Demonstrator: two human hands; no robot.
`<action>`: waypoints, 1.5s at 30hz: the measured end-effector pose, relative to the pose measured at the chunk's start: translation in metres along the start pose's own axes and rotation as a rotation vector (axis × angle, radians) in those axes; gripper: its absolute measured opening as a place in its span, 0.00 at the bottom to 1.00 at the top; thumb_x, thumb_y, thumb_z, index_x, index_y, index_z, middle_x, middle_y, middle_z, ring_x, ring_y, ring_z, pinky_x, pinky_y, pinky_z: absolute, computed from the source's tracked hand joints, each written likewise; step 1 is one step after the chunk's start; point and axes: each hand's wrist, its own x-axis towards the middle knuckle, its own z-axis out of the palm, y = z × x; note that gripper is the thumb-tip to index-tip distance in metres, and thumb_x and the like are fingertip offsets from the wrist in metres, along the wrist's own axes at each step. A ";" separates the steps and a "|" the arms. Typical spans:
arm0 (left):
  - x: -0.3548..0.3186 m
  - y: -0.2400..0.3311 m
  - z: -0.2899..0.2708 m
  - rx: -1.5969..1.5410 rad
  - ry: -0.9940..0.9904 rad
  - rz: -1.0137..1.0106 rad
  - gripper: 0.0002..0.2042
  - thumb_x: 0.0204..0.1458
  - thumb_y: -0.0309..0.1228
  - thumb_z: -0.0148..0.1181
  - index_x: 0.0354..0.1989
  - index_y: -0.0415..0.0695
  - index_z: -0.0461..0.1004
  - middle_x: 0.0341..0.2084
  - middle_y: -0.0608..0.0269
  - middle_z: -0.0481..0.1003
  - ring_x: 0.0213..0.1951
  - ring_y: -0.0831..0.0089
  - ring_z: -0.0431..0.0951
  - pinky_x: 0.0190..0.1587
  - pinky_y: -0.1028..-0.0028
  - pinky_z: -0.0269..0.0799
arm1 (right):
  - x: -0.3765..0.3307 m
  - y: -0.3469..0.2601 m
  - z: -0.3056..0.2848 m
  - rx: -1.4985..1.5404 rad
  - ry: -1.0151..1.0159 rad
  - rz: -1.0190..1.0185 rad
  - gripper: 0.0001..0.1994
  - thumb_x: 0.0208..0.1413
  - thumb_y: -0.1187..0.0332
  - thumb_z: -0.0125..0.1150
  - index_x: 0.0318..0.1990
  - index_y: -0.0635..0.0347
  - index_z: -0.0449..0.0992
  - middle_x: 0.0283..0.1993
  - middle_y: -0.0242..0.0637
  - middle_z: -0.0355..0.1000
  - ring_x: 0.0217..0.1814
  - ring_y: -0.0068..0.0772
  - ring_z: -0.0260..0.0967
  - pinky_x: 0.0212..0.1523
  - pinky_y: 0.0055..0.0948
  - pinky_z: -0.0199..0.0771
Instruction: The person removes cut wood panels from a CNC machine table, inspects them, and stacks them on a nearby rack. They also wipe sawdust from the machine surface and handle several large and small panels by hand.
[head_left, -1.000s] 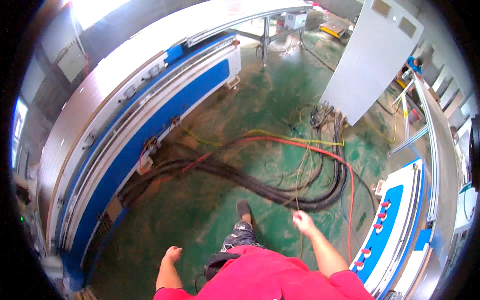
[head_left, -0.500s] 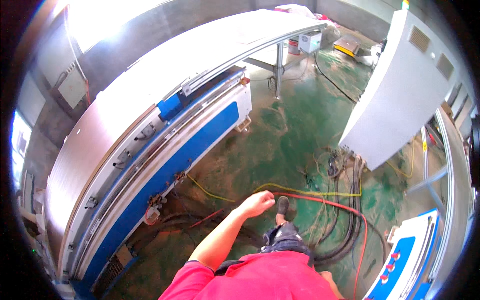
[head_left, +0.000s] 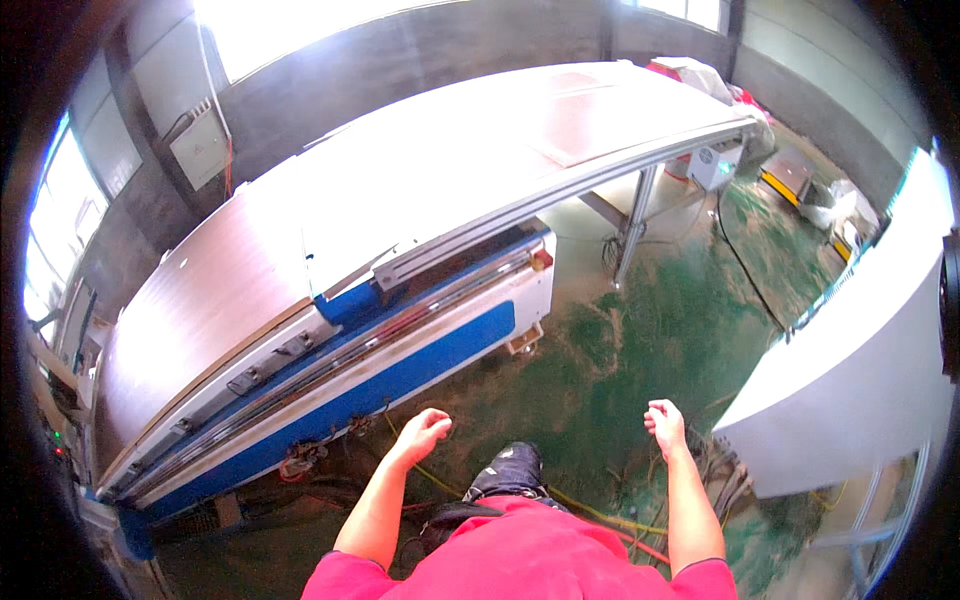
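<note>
My left hand hangs in the air over the floor, close to the blue and white side of a long machine. Its fingers are loosely curled inward and hold nothing. On the other side of my body, my right hand is raised above the green floor, nearest the large grey-white cabinet. Its fingers are bent in too, with nothing seen in them. Neither hand touches anything. The long machine carries a wide board with a wood-brown surface, shining in the window light.
A grey-white cabinet stands at the right, with cables at its foot. Yellow hose and red hose cross the floor by my legs. A metal table leg stands ahead. A yellow-edged platform lies at the far right.
My view has shifted forward and turned, so the machine's far end sits lower. My right hand has risen into view from beside my body. My left hand has moved left, away from my front.
</note>
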 end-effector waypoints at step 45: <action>0.540 0.208 -0.121 0.617 1.080 -0.440 0.30 0.50 0.41 0.65 0.62 0.48 0.66 0.62 0.53 0.62 0.63 0.52 0.60 0.65 0.54 0.52 | 0.666 -0.412 0.292 -0.895 -0.654 -0.942 0.27 0.51 0.61 0.63 0.58 0.64 0.71 0.68 0.56 0.59 0.72 0.53 0.50 0.72 0.50 0.43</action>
